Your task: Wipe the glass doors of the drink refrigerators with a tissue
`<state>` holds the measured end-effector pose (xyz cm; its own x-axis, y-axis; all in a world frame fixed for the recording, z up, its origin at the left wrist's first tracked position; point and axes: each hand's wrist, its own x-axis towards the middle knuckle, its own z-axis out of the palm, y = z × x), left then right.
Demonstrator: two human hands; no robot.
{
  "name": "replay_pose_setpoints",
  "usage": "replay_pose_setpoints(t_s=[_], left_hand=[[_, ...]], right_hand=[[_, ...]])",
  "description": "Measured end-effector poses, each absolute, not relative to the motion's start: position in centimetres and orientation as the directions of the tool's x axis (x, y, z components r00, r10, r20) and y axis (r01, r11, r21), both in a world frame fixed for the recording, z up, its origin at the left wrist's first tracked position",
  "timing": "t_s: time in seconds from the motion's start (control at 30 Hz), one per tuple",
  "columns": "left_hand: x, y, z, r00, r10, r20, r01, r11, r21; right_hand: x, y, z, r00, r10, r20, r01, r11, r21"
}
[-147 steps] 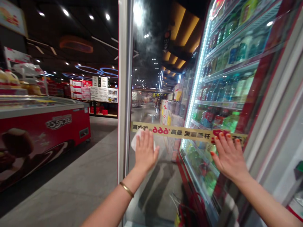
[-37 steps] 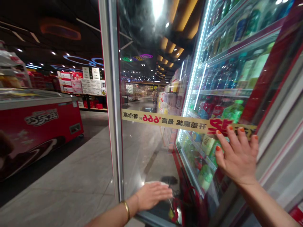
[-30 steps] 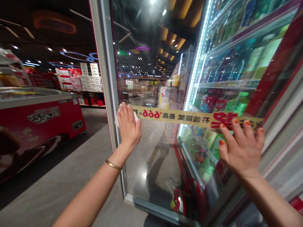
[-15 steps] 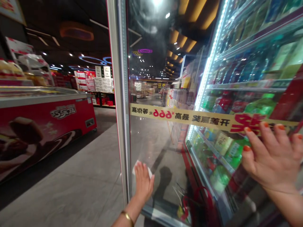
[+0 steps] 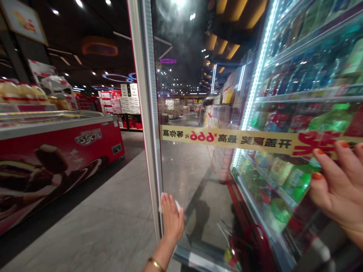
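Note:
My left hand lies low on the glass door of a drinks fridge, near the door's frame. It presses a white tissue against the glass under its fingers; the tissue's edges peek out around them. A gold bangle circles the left wrist. Far right, my right hand has its fingers apart and up at the glass, by the yellow strip with mirrored printing. Part of this hand is cut off by the picture's edge.
Lit shelves of bottles, among them a green bottle, stand behind and beside the glass on the right. At left is a red ice cream freezer. Stacked boxes are farther back, and grey floor tiles lie between.
My view has shifted a little left, so the freezer shows farther right. My right hand now sits nearer the right edge. The left hand stays at the glass with the tissue.

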<state>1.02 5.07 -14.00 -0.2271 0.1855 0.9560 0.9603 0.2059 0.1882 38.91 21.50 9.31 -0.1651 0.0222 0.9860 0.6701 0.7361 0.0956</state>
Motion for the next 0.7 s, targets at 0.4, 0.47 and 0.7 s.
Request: replay_pose_setpoints(t_s=[0.4, 0.47, 0.7], left_hand=[[0.7, 4.1, -18.0, -0.147, 0.22, 0.964, 0.985, 0.123, 0.122], [-0.3, 6.3, -12.8, -0.145, 0.211, 0.967, 0.989, 0.07, 0.133], [5.1, 11.1, -1.5, 0.263, 0.532, 0.805, 0.875, -0.483, 0.034]], right_hand=[[39.7, 22.6, 9.3, -0.267, -0.04, 0.963, 0.702, 0.676, 0.223], [39.9, 22.6, 9.3, -0.276, -0.064, 0.959, 0.709, 0.661, 0.248], [39.8, 22.9, 9.5, -0.281, -0.091, 0.955, 0.706, 0.655, 0.27]])
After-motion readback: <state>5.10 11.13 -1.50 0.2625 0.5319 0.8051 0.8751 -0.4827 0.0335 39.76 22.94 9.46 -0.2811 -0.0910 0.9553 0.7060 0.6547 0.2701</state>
